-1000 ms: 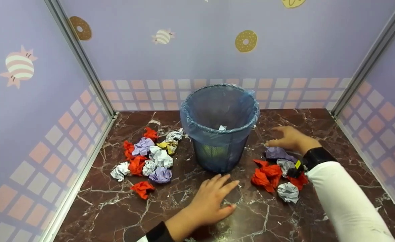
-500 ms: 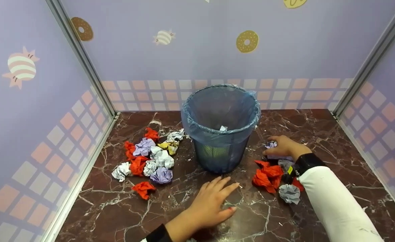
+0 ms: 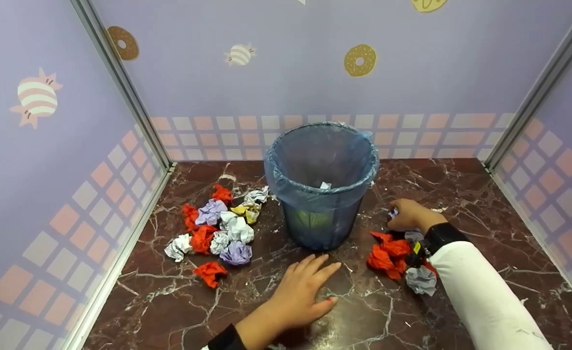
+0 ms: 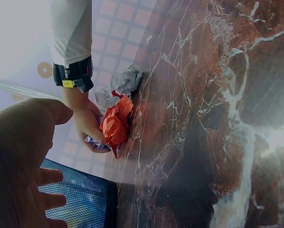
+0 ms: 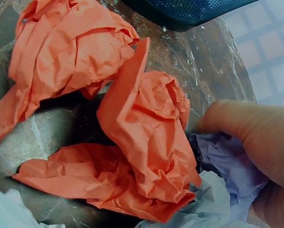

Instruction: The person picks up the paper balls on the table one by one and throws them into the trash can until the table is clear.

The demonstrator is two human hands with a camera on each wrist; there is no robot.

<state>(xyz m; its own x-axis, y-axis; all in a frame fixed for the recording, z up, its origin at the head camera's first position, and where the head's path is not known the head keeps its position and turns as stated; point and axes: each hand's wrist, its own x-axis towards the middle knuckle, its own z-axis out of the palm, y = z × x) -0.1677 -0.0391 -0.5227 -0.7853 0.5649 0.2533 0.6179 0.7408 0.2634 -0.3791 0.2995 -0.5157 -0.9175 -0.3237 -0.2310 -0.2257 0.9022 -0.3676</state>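
Note:
My right hand (image 3: 409, 214) grips a crumpled purple paper ball (image 5: 231, 164) at the back of the right-hand pile; in the head view the fingers cover most of it. Beside it lie red crumpled papers (image 3: 387, 253) and a grey-white paper ball (image 3: 420, 281). My left hand (image 3: 301, 294) is over the tabletop in front of the bin, fingers spread, holding nothing. A mesh waste bin (image 3: 322, 228) lined with a blue plastic bag (image 3: 277, 176) stands at the middle back, with a bit of white paper showing inside.
On the left lies a pile of crumpled papers, among them a red ball (image 3: 210, 273), a purple ball (image 3: 236, 253), a white ball (image 3: 240, 230) and a yellow piece (image 3: 252, 215). Patterned panels (image 3: 208, 87) enclose the marble-look table (image 3: 169, 311) at the back and both sides.
My right hand has come down onto the purple paper ball, and its fingers have closed around it. My left hand has stayed almost in place.

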